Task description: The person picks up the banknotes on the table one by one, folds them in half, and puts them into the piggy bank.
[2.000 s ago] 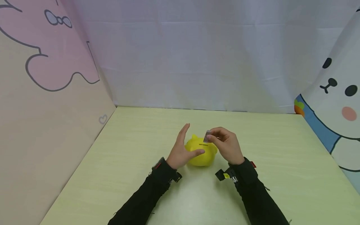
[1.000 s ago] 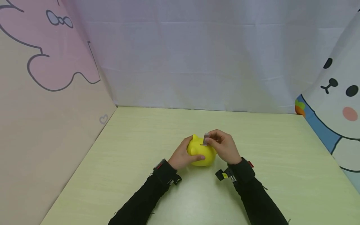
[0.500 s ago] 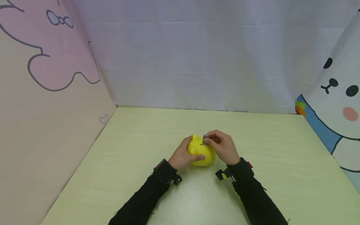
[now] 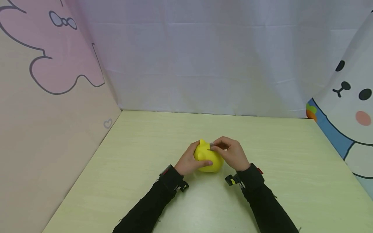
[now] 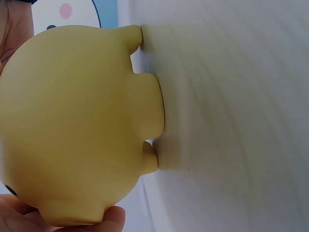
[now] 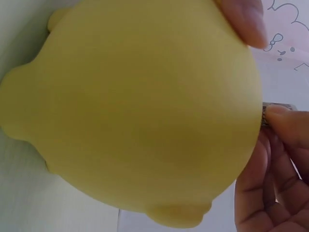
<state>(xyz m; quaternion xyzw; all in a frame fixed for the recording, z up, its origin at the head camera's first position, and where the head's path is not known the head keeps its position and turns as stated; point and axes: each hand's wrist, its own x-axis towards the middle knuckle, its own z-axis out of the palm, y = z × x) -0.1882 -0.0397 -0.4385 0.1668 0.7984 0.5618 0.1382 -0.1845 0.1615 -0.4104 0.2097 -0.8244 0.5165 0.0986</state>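
Observation:
A yellow piggy bank [image 4: 206, 159] stands upright on the table, its feet on the surface in the left wrist view. My left hand [image 4: 187, 162] holds it from the left, thumb across the near side and fingers around the snout end. Between thumb and fingertips, my right hand [image 4: 233, 153] pinches a small grey folded banknote [image 6: 287, 105] at the coin slot on top. Only a short piece of the note shows above the slot; the rest is hidden by the fingers and the bank.
The pale wood-look table [image 4: 131, 168] reaches back to a white cloth wall [image 4: 186, 64]. Side panels with cartoon drawings [image 4: 346, 116] flank it. Both wrists wear small black cameras [image 4: 232, 180] that stick out near the table.
My left hand has closed in from open and now holds the piggy bank. The right hand has brought the banknote to the slot and lowered it, so less of it shows.

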